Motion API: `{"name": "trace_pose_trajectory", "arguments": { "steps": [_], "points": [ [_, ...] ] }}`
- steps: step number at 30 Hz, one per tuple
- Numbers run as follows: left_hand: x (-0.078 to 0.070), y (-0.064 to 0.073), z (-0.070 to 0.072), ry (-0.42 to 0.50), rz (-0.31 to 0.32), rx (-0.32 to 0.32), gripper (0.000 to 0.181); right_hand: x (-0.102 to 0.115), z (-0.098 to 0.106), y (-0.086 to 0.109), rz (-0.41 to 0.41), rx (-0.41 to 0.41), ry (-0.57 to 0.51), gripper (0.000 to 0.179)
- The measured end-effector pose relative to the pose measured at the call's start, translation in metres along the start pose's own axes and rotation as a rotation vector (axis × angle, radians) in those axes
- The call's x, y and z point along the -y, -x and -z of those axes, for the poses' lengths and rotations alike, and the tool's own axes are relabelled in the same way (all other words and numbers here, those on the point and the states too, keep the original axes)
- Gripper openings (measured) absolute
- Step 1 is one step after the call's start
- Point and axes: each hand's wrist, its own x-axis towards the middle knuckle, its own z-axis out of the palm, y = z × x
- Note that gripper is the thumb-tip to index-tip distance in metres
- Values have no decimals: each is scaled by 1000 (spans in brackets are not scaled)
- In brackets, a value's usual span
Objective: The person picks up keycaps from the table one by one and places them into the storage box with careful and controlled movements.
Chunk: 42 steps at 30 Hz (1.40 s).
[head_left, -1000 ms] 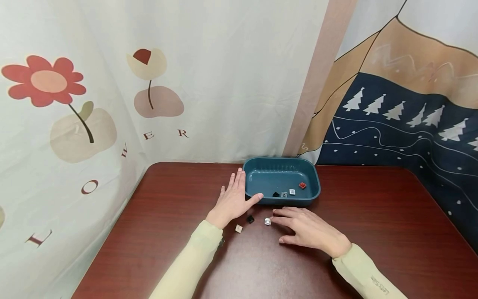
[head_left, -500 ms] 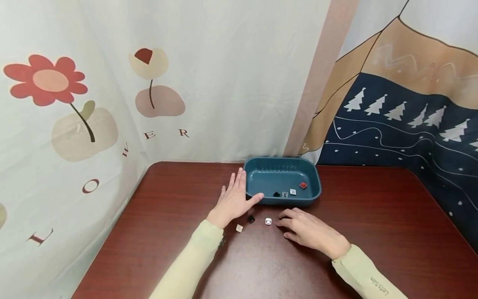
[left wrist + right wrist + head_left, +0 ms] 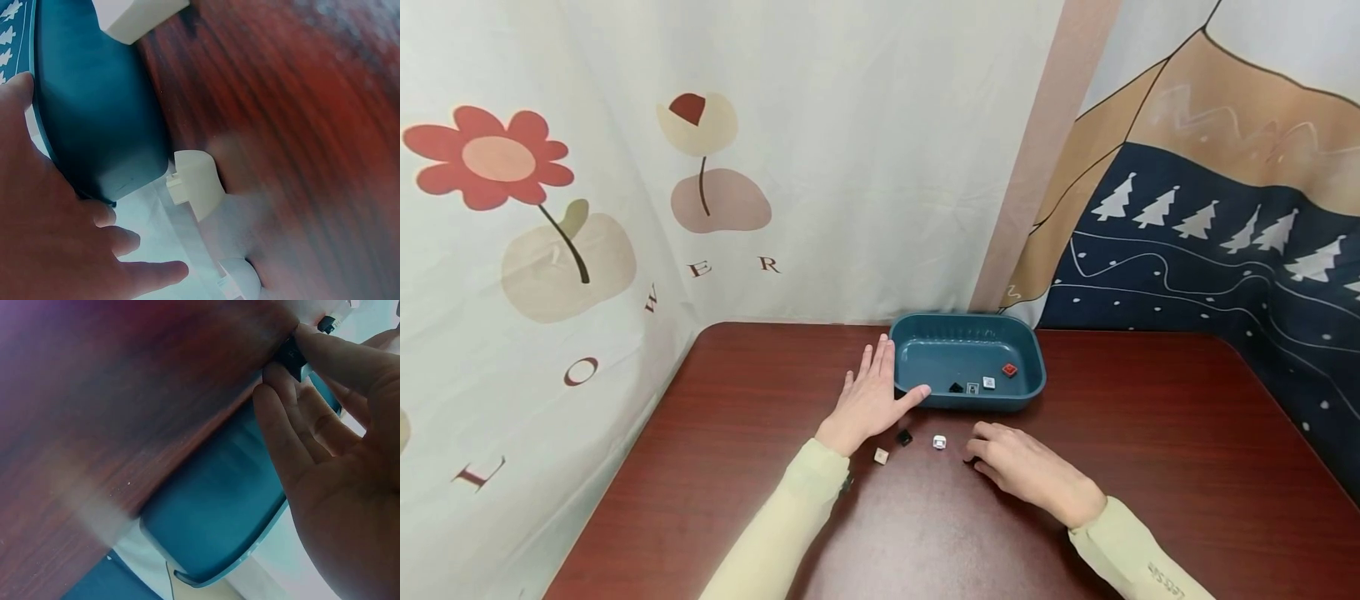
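Observation:
My left hand [image 3: 868,400] lies with straight fingers along the left side of a blue-green plastic basin [image 3: 977,402], its thumb over the near rim. To the right, my right hand [image 3: 1026,467] is low over the table in front of the basin. In the right wrist view its thumb and a curled finger pinch a small black keycap [image 3: 289,355]. Between the hands lie a white keycap [image 3: 939,442], another black keycap [image 3: 905,437] and a cream keycap [image 3: 881,456]. Pale keycaps with open undersides, one a cream keycap [image 3: 199,182], show in the left wrist view.
Inside the basin are a red keycap [image 3: 1009,370], a white keycap [image 3: 988,383], a clear-looking square piece [image 3: 973,388] and a black piece [image 3: 956,387]. The dark red wooden table [image 3: 737,500] meets a printed curtain [image 3: 865,167] behind the basin.
My right hand has drawn slightly right, away from the white keycap, and its fingers have curled in. The left hand keeps its place by the basin.

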Motion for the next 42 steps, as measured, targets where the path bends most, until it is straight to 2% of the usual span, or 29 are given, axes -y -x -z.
{"name": "trace_pose_trajectory", "arguments": {
  "steps": [18, 27, 36, 42],
  "points": [
    [1, -1, -1, -1, 8, 4, 107, 0, 0, 0, -14, 3, -68, 16],
    [1, -1, -2, -10, 4, -9, 107, 2, 9, 1, -62, -69, -80, 13],
    [0, 0, -1, -2, 5, -2, 107, 2, 20, 4, -39, -178, -70, 16],
    [0, -1, -2, -2, 3, -7, 107, 1, 26, 2, -31, -215, -74, 16]
  ]
}}
